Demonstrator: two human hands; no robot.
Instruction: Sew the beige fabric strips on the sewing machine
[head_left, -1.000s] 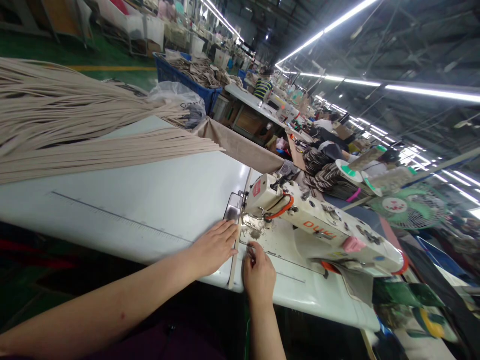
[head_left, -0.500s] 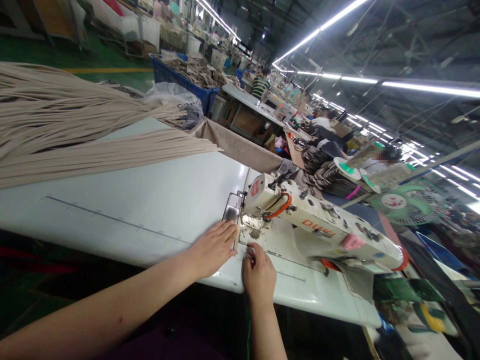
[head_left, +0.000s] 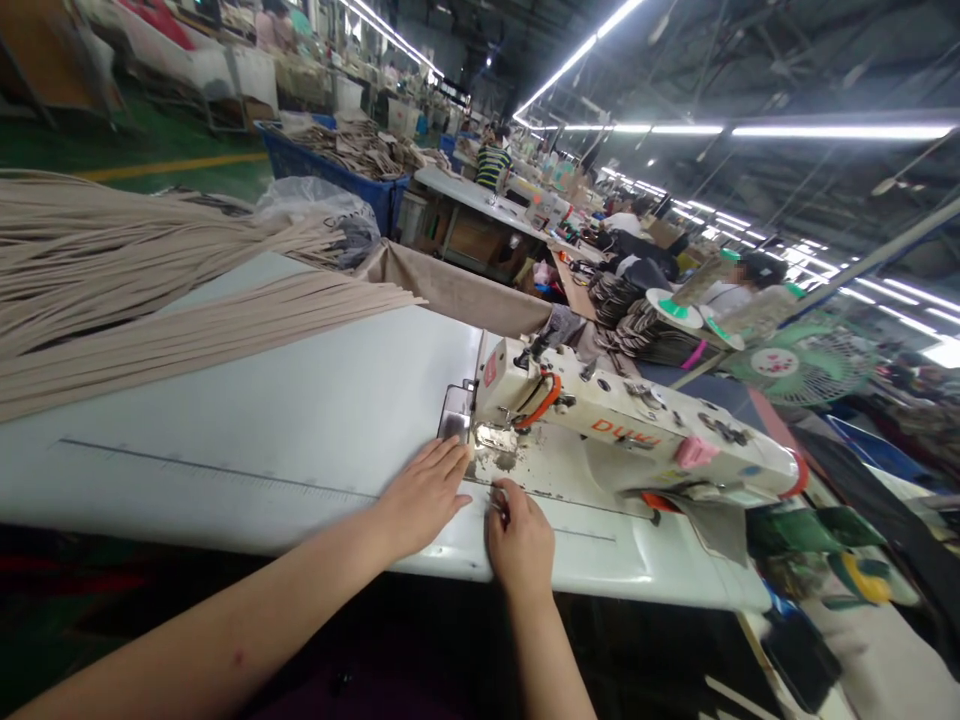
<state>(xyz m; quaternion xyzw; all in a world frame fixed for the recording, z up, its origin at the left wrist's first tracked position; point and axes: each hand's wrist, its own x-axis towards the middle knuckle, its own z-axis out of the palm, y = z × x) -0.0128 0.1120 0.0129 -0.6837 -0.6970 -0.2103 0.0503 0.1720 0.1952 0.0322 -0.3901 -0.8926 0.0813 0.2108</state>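
Observation:
My left hand (head_left: 426,497) lies flat on the white table (head_left: 300,400), fingers stretched out, its tips by the metal plate (head_left: 454,412) left of the needle area. Just to its right, my right hand (head_left: 521,530) is curled at the table's front part, thumb and forefinger pinched round something small and dark that I cannot make out. Both hands are in front of the head of the white sewing machine (head_left: 570,400). Long beige strips (head_left: 225,320) lie in a bundle on the left of the table.
A blue bin (head_left: 330,165) of beige pieces stands behind. Beige cloth (head_left: 457,290) hangs along the table's far edge. Thread cones (head_left: 675,308) and a green fan (head_left: 795,362) are at the right. A person in a striped shirt (head_left: 492,166) sits farther back.
The view has shifted slightly. My left hand's thumb is spread farther from its fingers, and the narrow strip seen beside that hand no longer shows. My right hand keeps its curled shape.

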